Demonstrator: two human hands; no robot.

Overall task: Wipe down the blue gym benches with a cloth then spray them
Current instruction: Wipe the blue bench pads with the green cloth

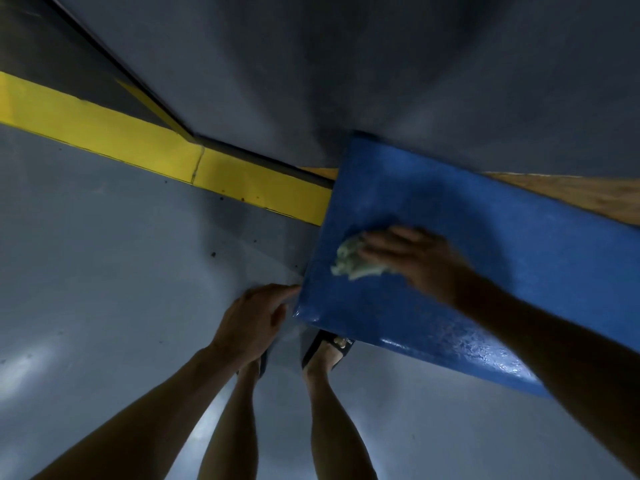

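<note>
The wiping step is in hand: the right hand (412,261) presses a pale cloth (353,261) flat-fingered onto the blue bench (485,244) near its end, while the left hand (252,320) hangs relaxed, holding nothing (no spray bottle shows). Next, probably, strokes toward the unwiped length.

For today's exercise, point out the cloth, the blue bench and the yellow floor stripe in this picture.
cloth (349,259): head view, on the pale crumpled part left of the fingers.
blue bench (491,237): head view, on the bare top surface.
yellow floor stripe (104,129): head view, on the middle of the painted band.
</note>
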